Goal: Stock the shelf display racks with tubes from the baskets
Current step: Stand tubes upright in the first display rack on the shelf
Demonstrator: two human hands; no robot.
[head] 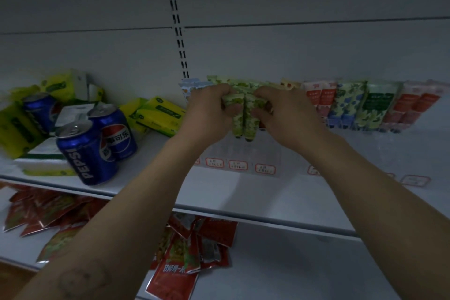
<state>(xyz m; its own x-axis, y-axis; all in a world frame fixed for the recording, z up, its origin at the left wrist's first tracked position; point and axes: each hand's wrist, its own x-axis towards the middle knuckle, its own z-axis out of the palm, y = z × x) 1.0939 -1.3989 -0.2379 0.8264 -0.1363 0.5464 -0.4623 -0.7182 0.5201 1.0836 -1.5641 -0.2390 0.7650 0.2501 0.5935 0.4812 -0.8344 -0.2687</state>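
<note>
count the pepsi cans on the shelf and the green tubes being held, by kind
pepsi cans: 3
green tubes, held: 2
total: 5

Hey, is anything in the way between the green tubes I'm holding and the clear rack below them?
Nothing visible. The left hand and right hand grip the green tubes just above the clear rack; its slots beneath look bare. Other tubes stand behind and to the right.
</note>
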